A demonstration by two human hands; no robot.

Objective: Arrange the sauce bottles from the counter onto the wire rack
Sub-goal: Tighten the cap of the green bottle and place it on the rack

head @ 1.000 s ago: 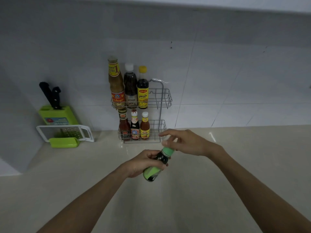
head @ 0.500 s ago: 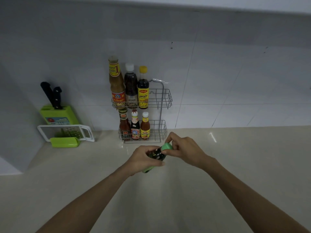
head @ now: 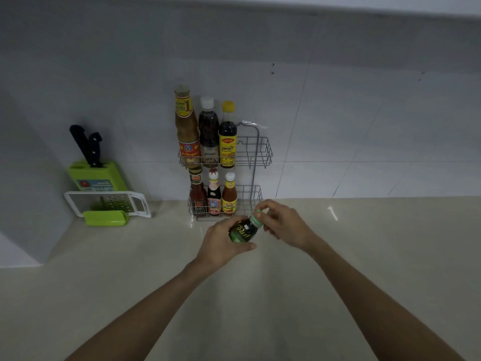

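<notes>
A two-tier wire rack (head: 256,152) stands against the tiled wall. Its upper shelf holds three tall bottles (head: 208,131) on the left side; its lower shelf holds three small bottles (head: 214,196), also on the left. Both shelves have bare wire on their right sides. My left hand (head: 221,246) grips the body of a dark bottle with a green label (head: 242,231), held tilted just in front of the rack's base. My right hand (head: 282,224) pinches its pale green cap (head: 256,220).
A green knife block (head: 97,175) with two black-handled knives stands at the left by the wall. A white-framed grater (head: 106,203) with a green holder lies in front of it. The beige counter (head: 364,256) stretches right and toward me.
Both hands have carried the green-label bottle up and away from me, closer to the rack's lower shelf. The bottle is now more upright, its label facing me.
</notes>
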